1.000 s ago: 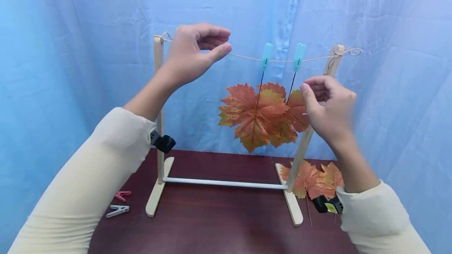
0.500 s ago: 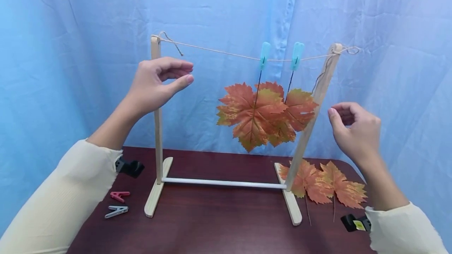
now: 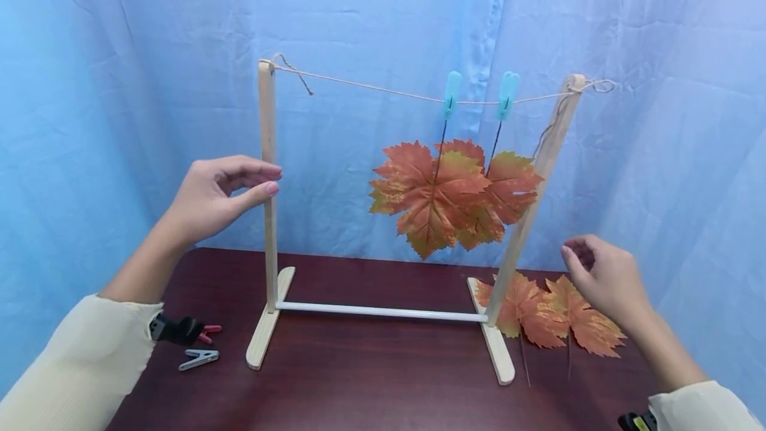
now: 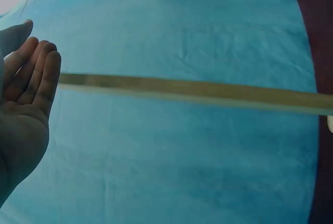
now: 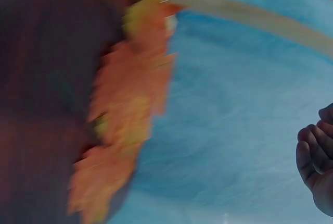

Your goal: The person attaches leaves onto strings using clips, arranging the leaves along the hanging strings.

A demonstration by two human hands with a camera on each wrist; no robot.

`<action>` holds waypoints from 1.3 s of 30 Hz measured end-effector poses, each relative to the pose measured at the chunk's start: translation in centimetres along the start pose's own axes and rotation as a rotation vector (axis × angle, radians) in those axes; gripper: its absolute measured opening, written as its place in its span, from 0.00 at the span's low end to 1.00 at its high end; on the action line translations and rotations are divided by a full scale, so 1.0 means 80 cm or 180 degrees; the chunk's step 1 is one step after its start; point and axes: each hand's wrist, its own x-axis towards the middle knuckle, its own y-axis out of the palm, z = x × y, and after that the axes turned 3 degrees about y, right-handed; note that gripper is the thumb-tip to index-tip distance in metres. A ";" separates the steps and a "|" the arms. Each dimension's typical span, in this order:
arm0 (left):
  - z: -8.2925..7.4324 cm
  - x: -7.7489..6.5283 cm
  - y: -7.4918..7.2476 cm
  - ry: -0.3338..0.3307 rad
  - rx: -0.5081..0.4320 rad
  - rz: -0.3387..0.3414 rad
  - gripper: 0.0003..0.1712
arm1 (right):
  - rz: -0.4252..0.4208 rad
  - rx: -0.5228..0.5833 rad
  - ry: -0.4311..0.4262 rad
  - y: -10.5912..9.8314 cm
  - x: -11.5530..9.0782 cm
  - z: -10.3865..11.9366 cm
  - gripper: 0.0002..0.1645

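My left hand (image 3: 218, 198) hovers in front of the rack's left wooden post (image 3: 269, 238), thumb apart from loosely bent fingers, holding nothing. In the left wrist view the same hand (image 4: 28, 88) shows an empty palm. Above the artificial maple leaves on the table (image 3: 577, 318), my right hand (image 3: 607, 278) hangs with relaxed, curled fingers and nothing in them. Orange maple leaves (image 3: 431, 195) hang by their stems from a string (image 3: 359, 85), each stem held by a light-blue clothespin (image 3: 453, 95); the second clothespin (image 3: 508, 95) sits to its right.
A grey clothespin (image 3: 199, 358) and a red clothespin (image 3: 209, 332), partly hidden by the left wrist camera, lie at the table's left. A white rod (image 3: 383, 312) joins the rack's wooden feet (image 3: 498, 354). Behind the dark red table (image 3: 359, 378) hangs a blue curtain (image 3: 179, 52).
Both hands have drawn away from the string and hanging leaves. The left hand moved down and left, the right hand down and right. The leaves and clothespins hang as before.
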 end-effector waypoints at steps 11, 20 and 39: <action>0.049 -0.077 -0.023 -0.0574 0.0222 0.0261 0.12 | 0.1222 -0.0091 0.0096 0.029 -0.066 -0.069 0.08; 0.100 -0.140 -0.024 -0.0931 0.0613 0.0651 0.13 | 0.1648 0.0072 -0.0501 0.051 -0.096 -0.074 0.13; 0.147 -0.260 -0.040 -0.0798 0.0674 0.1296 0.14 | 0.1944 0.0170 -0.0933 0.074 -0.128 -0.036 0.19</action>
